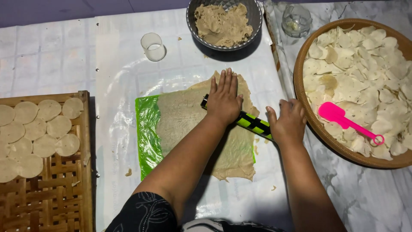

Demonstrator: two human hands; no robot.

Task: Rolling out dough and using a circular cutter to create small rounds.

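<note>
Both hands [224, 99] [288, 122] atop roller [253, 123]

Both hands hide most of the green-and-black roller [253, 123], and the round basket [310, 124] runs off the right edge.

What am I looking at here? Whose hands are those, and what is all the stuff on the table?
The picture comes from a camera worn on a person's head, so you look down at their own two hands. Both hands press flat on a green and black roller: the left hand on one end, the right hand on the other. Under it lies a thin sheet of dough on green plastic. At the top sits a metal bowl with more dough and a small clear cup. On the left, a woven bamboo tray holds round dough discs. On the right, a round basket is full of pale chips, with a pink spatula lying on them.
</note>
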